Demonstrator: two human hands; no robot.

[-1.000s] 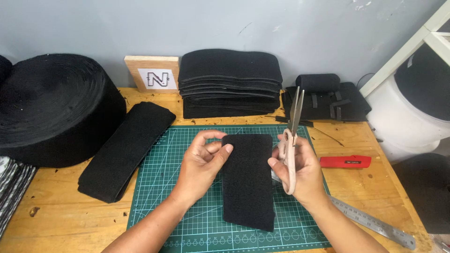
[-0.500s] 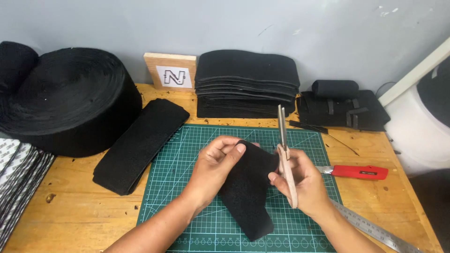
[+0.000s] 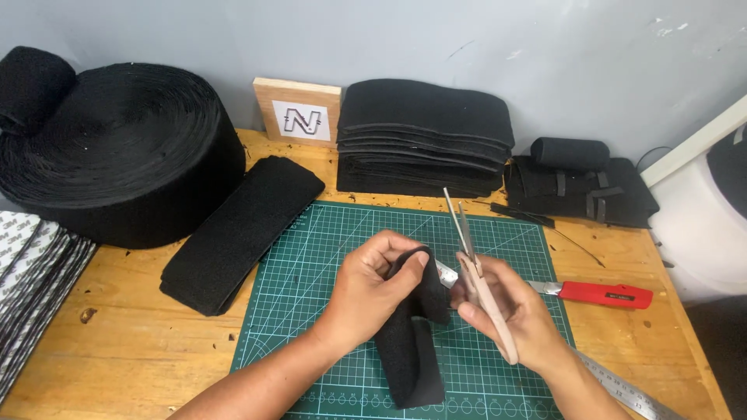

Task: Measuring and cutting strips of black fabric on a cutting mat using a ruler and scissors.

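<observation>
Our left hand has its grip clamped on the black cloth; our right hand clamps scissors above the green mat

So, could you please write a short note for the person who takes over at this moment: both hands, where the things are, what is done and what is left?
Left hand: pinches the top of the black fabric strip, lifted over the green cutting mat.
Right hand: holds the scissors, blades shut and pointing up, beside the strip.
Nearby: red utility knife and steel ruler at the right, stack of cut pieces behind the mat, big black roll at the left.
Done: no cut visible in the held strip.
Left: whatever trimming this strip needs.
</observation>
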